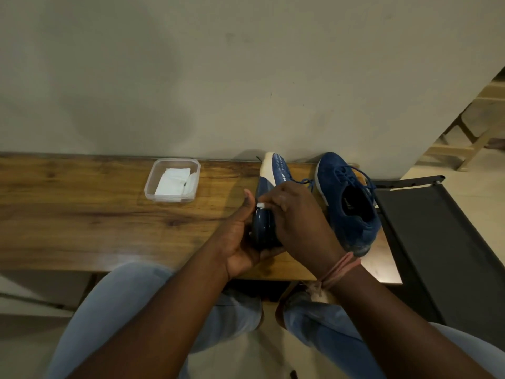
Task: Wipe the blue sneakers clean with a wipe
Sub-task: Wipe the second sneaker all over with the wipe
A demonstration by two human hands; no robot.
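One blue sneaker (269,181) lies tipped on its side on the wooden table (82,214), its blue and white sole facing left. My left hand (240,236) grips its heel from below, thumb up along the sole. My right hand (295,217) covers the heel from the right and pinches a small white wipe (260,205) against the sole's edge. The second blue sneaker (347,203) stands upright to the right, laces loose, untouched.
A clear plastic container (172,179) holding folded white wipes sits on the table to the left of the shoes. A wall runs close behind the table. A black chair (437,228) stands at the table's right end. My knees are under the front edge.
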